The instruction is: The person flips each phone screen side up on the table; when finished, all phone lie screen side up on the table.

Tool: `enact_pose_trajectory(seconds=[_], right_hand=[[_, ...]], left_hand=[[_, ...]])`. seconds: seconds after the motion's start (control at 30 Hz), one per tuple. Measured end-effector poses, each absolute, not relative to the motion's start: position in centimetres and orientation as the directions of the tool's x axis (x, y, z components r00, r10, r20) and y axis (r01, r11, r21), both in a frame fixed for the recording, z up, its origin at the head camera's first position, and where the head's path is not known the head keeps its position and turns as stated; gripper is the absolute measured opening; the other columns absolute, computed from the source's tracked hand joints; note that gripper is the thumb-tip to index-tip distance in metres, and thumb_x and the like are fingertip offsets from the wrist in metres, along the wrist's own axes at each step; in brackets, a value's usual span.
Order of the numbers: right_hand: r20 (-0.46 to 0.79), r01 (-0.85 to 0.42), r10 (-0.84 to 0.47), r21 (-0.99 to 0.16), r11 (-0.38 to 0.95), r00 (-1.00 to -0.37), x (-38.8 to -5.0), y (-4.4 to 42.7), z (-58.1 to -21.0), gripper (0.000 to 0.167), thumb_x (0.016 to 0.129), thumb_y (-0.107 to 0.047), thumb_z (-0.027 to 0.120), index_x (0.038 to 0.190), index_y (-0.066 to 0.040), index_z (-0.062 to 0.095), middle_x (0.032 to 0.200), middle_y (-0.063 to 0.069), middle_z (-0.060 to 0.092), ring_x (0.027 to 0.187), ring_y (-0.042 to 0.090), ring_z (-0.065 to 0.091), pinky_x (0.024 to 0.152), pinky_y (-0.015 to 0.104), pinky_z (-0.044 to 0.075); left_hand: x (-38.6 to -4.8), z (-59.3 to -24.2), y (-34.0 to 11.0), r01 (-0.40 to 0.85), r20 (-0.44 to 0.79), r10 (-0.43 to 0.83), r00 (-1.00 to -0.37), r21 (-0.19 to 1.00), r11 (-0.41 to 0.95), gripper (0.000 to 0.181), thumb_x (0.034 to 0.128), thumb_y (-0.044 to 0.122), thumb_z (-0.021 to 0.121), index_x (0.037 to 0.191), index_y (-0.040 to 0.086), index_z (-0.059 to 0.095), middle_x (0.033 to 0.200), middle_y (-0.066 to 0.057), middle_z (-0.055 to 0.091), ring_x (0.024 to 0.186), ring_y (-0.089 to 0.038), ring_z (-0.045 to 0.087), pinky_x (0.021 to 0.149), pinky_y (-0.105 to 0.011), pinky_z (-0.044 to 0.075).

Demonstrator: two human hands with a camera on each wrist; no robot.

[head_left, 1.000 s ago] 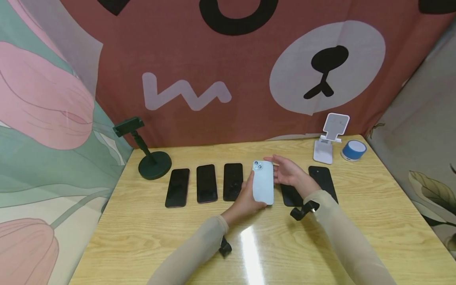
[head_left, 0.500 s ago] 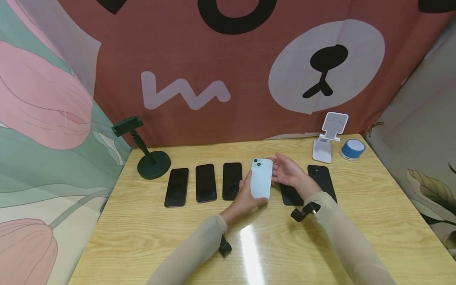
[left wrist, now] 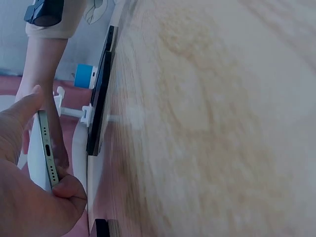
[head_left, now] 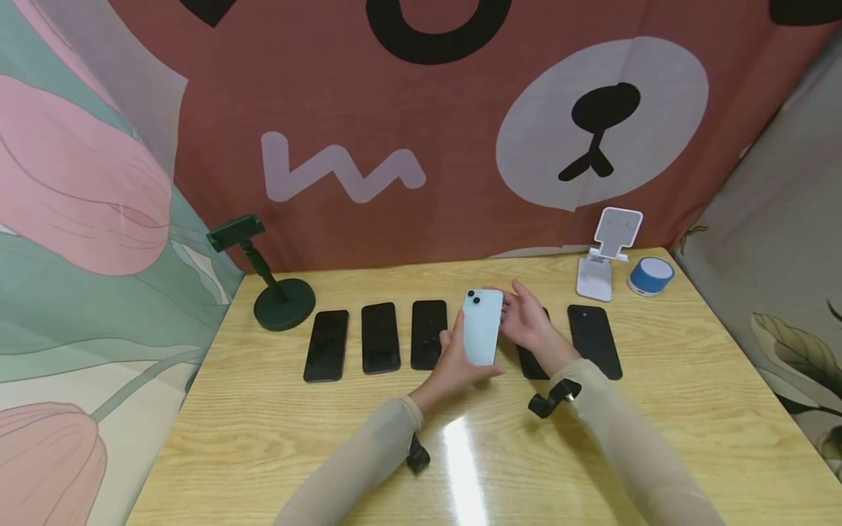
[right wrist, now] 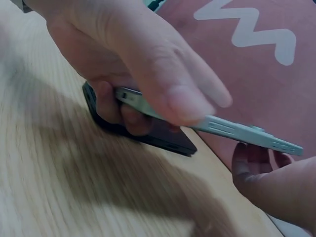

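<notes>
A pale blue smartphone [head_left: 482, 329] stands tilted above the table, its back and two camera lenses toward the head camera. My left hand [head_left: 460, 359] grips it by the lower left part, fingers behind and thumb along the bottom. The phone's bottom edge [left wrist: 48, 148] with its port shows in the left wrist view. My right hand [head_left: 526, 321] is at the phone's right edge, palm facing it, fingers loosely bent near the camera end [right wrist: 276, 140]. Whether those fingers touch it, I cannot tell. A black phone [head_left: 531, 361] lies partly hidden under my right hand.
Three dark phones [head_left: 327, 345] lie in a row left of the hands. Another black phone [head_left: 595, 341] lies to the right. At the back are a dark green stand [head_left: 284, 303], a white folding stand [head_left: 596, 277] and a blue-and-white cylinder [head_left: 651, 276].
The pale blue phone has shifted slightly up and left. My right hand and forearm have moved a little left, uncovering more of the black phone at the right.
</notes>
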State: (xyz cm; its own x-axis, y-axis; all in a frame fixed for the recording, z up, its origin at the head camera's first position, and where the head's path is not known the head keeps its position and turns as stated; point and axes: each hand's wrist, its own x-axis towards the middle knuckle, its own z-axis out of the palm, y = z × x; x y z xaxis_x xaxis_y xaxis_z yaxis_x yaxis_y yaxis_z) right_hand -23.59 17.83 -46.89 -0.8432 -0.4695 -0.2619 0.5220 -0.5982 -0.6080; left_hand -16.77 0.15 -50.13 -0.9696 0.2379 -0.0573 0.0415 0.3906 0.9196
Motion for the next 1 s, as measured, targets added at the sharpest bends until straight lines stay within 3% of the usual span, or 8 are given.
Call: enact_pose_trajectory(seconds=[0.07, 0.3, 0.37, 0.5, 0.6, 0.8, 1.0], right_hand=[[-0.258, 0.519, -0.464, -0.584, -0.624, -0.848, -23.5, 17.4, -47.0, 0.059, 0.100, -0.053, 0.023, 0.124, -0.006, 0.052, 0.118, 0.005, 0.051, 0.112, 0.017, 0.044, 0.092, 0.030, 0.037], [-0.231, 0.531, -0.490, -0.533, -0.659, -0.840, -23.6, 16.6, -47.7, 0.072, 0.096, -0.061, 0.020, 0.142, -0.009, 0.033, 0.123, 0.005, 0.052, 0.116, 0.018, 0.044, 0.094, 0.032, 0.037], [-0.210, 0.538, -0.509, -0.506, -0.674, -0.835, -23.6, 16.5, -47.8, 0.073, 0.095, -0.062, 0.020, 0.145, -0.010, 0.030, 0.129, 0.010, 0.050, 0.126, 0.023, 0.040, 0.096, 0.034, 0.038], [-0.191, 0.553, -0.532, -0.473, -0.686, -0.825, -23.6, 16.0, -47.8, 0.079, 0.093, -0.065, 0.022, 0.153, -0.016, 0.006, 0.153, 0.021, 0.021, 0.141, 0.035, 0.015, 0.099, 0.042, 0.039], [-0.190, 0.556, -0.535, -0.461, -0.692, -0.823, -23.6, 15.7, -47.8, 0.081, 0.091, -0.067, 0.021, 0.153, -0.019, -0.001, 0.157, 0.019, 0.001, 0.141, 0.036, 0.006, 0.105, 0.046, 0.032], [-0.192, 0.526, -0.498, -0.459, -0.716, -0.846, -23.7, 15.8, -47.8, 0.080, 0.091, -0.068, 0.016, 0.153, -0.020, -0.002, 0.157, 0.018, -0.007, 0.143, 0.035, 0.002, 0.115, 0.044, 0.005], [-0.212, 0.512, -0.473, -0.485, -0.709, -0.855, -23.8, 16.1, -48.1, 0.081, 0.091, -0.069, 0.013, 0.154, -0.019, 0.000, 0.157, 0.019, -0.005, 0.144, 0.032, 0.002, 0.115, 0.042, 0.008]], left_hand=[[-16.8, -50.2, 0.2, 0.048, -0.053, 0.241, -0.969, 0.918, 0.395, 0.124, 0.0666, 0.030, 0.086, 0.153, 0.021, -0.001, 0.130, -0.018, 0.025, 0.102, -0.027, 0.044, 0.089, -0.042, 0.043], [-16.8, -49.9, 0.1, 0.042, -0.055, 0.234, -0.971, 0.921, 0.387, 0.117, 0.0692, 0.029, 0.081, 0.153, 0.024, 0.000, 0.128, -0.019, 0.028, 0.100, -0.027, 0.045, 0.086, -0.041, 0.043], [-16.8, -49.9, -0.1, 0.043, -0.052, 0.247, -0.968, 0.931, 0.363, 0.115, 0.0696, 0.029, 0.079, 0.153, 0.027, 0.000, 0.130, -0.020, 0.028, 0.101, -0.028, 0.045, 0.086, -0.041, 0.042], [-16.9, -50.0, -0.2, 0.052, -0.042, 0.288, -0.957, 0.949, 0.310, 0.112, 0.0709, 0.026, 0.077, 0.153, 0.029, 0.001, 0.138, -0.021, 0.024, 0.107, -0.028, 0.042, 0.090, -0.044, 0.040], [-16.9, -50.0, -0.3, 0.060, -0.037, 0.310, -0.950, 0.953, 0.297, 0.110, 0.0719, 0.025, 0.076, 0.154, 0.026, 0.002, 0.141, -0.021, 0.024, 0.110, -0.028, 0.041, 0.091, -0.045, 0.038], [-16.9, -49.6, -0.4, 0.124, 0.027, 0.324, -0.946, 0.951, 0.284, 0.100, 0.0760, 0.021, 0.069, 0.154, 0.018, 0.007, 0.139, -0.023, 0.031, 0.111, -0.030, 0.042, 0.089, -0.044, 0.040], [-16.6, -49.6, -0.4, 0.173, 0.071, 0.340, -0.938, 0.944, 0.280, 0.085, 0.0845, 0.021, 0.059, 0.153, 0.014, 0.011, 0.139, -0.024, 0.035, 0.112, -0.031, 0.045, 0.088, -0.043, 0.042]])
